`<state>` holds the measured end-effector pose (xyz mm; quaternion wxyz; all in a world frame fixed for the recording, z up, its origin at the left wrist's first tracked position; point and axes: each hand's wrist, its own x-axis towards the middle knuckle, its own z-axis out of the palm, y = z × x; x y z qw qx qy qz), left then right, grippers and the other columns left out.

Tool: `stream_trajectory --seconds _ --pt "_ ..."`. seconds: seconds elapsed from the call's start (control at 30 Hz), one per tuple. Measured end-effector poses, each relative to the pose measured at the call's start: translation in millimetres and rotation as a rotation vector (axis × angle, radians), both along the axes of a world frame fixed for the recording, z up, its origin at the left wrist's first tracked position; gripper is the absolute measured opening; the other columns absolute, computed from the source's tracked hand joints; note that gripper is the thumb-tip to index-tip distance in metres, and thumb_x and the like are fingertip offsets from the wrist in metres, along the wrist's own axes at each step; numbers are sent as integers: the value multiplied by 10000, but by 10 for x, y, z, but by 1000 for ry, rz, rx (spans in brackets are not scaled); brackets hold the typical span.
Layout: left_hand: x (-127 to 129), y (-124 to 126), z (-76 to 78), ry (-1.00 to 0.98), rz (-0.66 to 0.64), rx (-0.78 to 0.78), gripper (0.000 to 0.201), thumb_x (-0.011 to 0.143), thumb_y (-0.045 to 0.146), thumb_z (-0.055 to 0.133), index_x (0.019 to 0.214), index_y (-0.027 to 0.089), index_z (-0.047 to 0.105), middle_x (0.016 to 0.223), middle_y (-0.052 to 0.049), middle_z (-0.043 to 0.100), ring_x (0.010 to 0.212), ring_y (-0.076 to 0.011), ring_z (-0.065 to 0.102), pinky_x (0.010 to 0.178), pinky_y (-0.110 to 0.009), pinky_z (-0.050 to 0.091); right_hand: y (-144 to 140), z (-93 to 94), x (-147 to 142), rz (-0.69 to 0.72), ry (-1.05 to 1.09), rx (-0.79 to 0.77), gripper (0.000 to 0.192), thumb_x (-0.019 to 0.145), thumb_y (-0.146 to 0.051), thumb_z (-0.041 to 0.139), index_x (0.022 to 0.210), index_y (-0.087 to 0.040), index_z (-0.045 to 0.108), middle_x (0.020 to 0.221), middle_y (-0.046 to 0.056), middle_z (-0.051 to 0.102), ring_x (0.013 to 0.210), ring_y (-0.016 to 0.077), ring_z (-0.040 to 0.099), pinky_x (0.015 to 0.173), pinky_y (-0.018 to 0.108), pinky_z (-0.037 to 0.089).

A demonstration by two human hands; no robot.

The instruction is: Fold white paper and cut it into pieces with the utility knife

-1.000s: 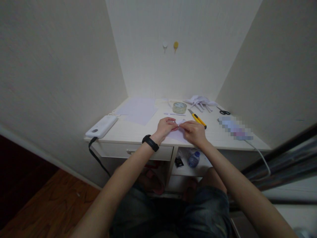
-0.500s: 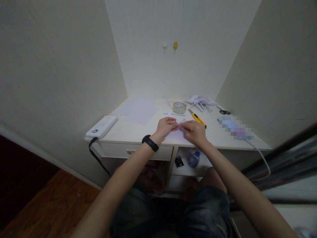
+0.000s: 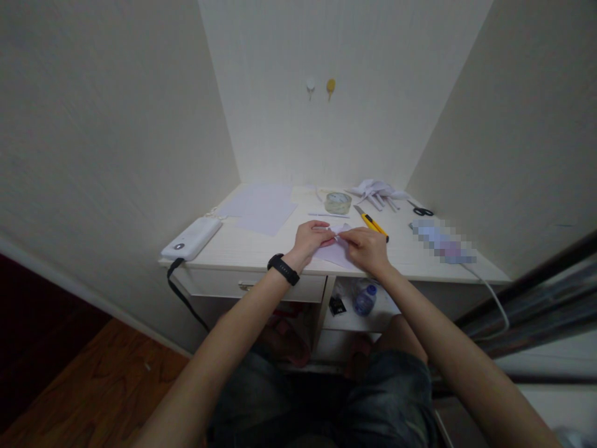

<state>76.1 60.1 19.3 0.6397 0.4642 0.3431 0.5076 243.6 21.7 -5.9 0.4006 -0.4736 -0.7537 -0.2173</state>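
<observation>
Near the front edge of the white desk, a piece of white paper [image 3: 336,254] lies between my two hands, with part of it raised and folded. My left hand [image 3: 312,239], below a black wristwatch, pinches the paper from the left. From the right, the closed fingers of my right hand [image 3: 366,247] pinch the same raised part, and the fingertips of both hands nearly meet. Just beyond the hands are a roll of clear tape [image 3: 338,202], a thin white strip or stick [image 3: 329,215] and a yellow utility knife [image 3: 372,225].
Flat sheets of white paper [image 3: 261,205] lie at the back left, behind a white power bank [image 3: 192,238] with a black strap. Folded paper pieces [image 3: 377,190], black scissors [image 3: 423,211] and a blurred-out corded device [image 3: 441,239] are at the right. A bottle [image 3: 364,301] stands on the shelf below.
The hands stay in almost the same place, both pinching the paper. Its raised part between the fingertips has shifted slightly.
</observation>
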Motion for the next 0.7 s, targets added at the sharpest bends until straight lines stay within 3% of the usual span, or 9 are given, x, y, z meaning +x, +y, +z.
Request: stream_trajectory --seconds 0.7 --pt "3 19 -18 23 -48 -13 342 660 -75 790 915 81 623 630 -10 645 630 -143 675 808 -404 603 6 -9 16 20 -8 5 339 761 -47 562 928 -228 795 893 45 798 855 223 739 787 316 556"
